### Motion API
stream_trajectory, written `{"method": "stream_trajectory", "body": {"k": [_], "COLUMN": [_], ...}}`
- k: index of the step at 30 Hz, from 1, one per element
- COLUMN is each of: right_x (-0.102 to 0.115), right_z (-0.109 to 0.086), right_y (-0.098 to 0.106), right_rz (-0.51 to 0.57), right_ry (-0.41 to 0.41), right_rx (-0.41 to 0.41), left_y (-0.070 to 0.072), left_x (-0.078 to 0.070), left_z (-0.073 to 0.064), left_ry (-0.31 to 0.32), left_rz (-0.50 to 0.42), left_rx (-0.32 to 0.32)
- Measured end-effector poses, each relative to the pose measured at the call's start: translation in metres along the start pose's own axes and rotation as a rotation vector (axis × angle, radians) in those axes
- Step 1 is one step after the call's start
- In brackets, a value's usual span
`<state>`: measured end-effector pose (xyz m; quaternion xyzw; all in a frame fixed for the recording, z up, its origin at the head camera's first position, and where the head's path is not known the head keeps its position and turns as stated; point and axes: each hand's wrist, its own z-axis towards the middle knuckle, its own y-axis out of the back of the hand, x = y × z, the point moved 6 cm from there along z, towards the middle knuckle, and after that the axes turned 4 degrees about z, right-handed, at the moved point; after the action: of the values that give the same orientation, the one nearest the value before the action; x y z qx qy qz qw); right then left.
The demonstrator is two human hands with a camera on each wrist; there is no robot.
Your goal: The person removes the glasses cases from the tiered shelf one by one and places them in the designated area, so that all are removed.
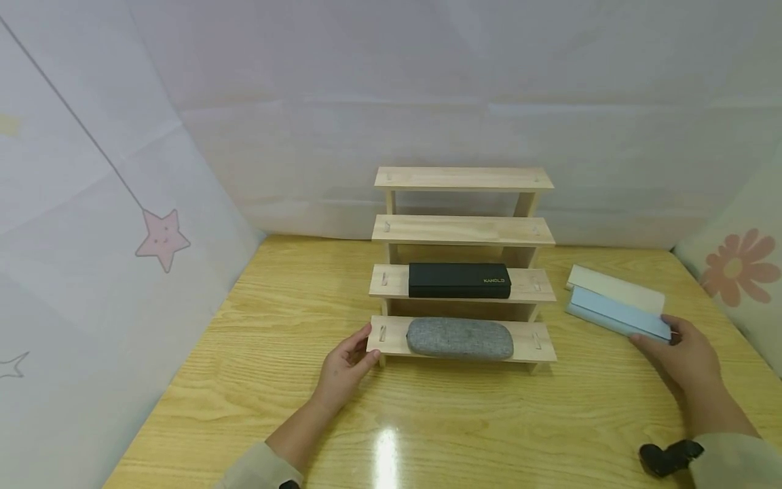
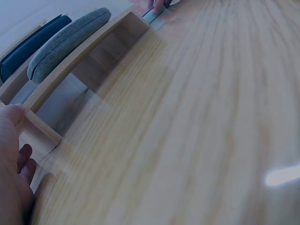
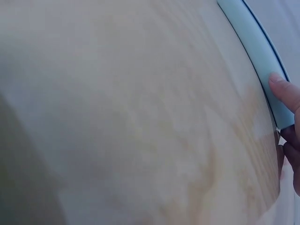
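Observation:
A pale wooden stepped rack (image 1: 464,231) stands on the table. On its lowest step lies a grey fabric glasses case (image 1: 460,337), and a black glasses case (image 1: 459,280) sits one step above. My left hand (image 1: 342,367) grips the left end of the lowest step; in the left wrist view its thumb lies at the board's corner. To the right of the rack, my right hand (image 1: 690,353) pinches the near end of a light blue glasses case (image 1: 617,314), thumb on its front side. Behind the blue case, a cream case (image 1: 617,288) lies alongside it.
The wood-grain table (image 1: 275,326) extends around the rack. A pale cloth backdrop (image 1: 330,122) hangs behind, with a pink star (image 1: 163,239) printed at left and a flower (image 1: 740,267) at right. The two upper steps (image 1: 464,229) carry nothing.

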<state>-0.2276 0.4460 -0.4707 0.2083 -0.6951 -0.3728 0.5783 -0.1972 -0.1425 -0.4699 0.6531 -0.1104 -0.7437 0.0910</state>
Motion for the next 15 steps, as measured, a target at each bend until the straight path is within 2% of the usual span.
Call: {"method": "stream_trajectory", "body": {"k": [7,15], "right_x": [0.0010,-0.0007], "right_z": [0.0010,0.0091], "right_y": [0.0025,0.0044], "right_rz": [0.068,0.077], "right_ry": [-0.087,-0.154], "right_rx": [-0.035,-0.049], "left_y": [0.0001,-0.0002], "left_x": [-0.0018,0.0009], "left_z": [-0.0004,0.0002], "left_ry": [-0.031,-0.010], "left_rz": [0.040,0.029], "left_rx": [-0.012,-0.011]}}
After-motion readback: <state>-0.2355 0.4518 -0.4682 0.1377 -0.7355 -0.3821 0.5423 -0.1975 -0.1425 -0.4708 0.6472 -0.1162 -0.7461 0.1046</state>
